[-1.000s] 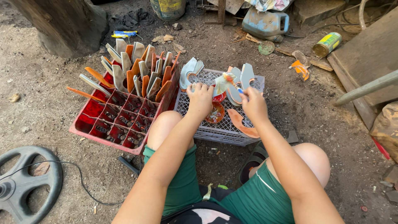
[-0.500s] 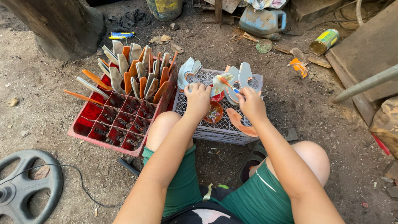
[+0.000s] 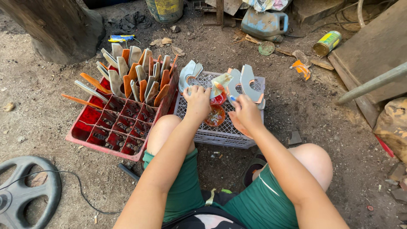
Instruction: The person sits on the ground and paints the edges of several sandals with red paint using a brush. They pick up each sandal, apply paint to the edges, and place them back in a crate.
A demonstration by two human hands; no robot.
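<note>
Fingers (image 3: 202, 90) of both hands touch metal pieces (image 3: 248, 82).

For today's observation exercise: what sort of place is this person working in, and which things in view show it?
Probably an outdoor scrap or workshop yard. The ground is bare dirt, a red divided crate holds cut metal pieces, and a dented can and old jerrycan lie around.

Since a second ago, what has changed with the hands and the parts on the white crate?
Little has moved. The right hand has drawn slightly back toward the body, off the curved grey metal pieces standing on the white plastic mesh crate. The left hand stays at the crate top beside the small orange bowl. Whether either hand grips anything is unclear. The red divided crate of grey and orange blades is unchanged.
</note>
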